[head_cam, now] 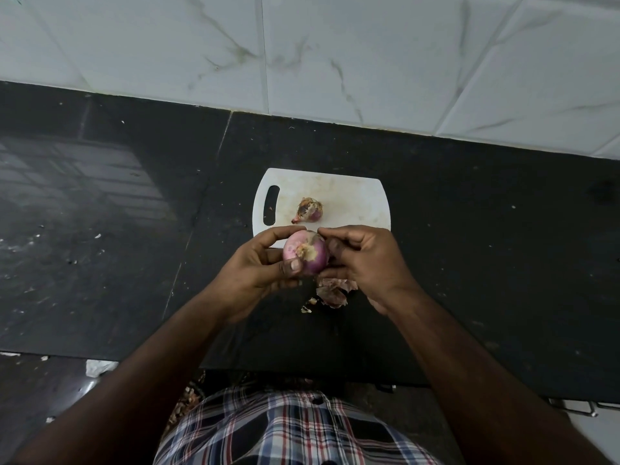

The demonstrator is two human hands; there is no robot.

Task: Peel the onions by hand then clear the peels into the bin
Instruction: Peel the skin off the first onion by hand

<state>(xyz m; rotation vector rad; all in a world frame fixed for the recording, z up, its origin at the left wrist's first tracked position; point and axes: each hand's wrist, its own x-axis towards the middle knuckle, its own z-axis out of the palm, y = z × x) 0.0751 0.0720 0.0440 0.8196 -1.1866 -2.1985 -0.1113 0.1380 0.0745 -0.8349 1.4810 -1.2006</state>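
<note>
The left hand cupped a large onion above the near edge of the white cutting board, its fingers curled over the top and the thumb pressed on the front. The right hand met the onion from the other side, its fingers bent in against the skin as if pinching a strip of peel; whether anything sat between those fingertips could not be told. The onion looked mostly bare, pink and purple, with a pale rough patch at the end facing the camera.

A 2nd onion, smaller and still in its dry skin, lay on the board just beyond the hands. A small pile of peels sat on the dark desk under the right wrist, with 2 loose scraps just beside it. No bin was clearly in view.

The smooth peeled surface probably offered poor grip, so a hard tug at the remaining skin might twist the onion out of the left hand and onto the desk. The right forearm hung close over the peels, so a sweep of it could scatter them toward the desk's edge and the floor.
</note>
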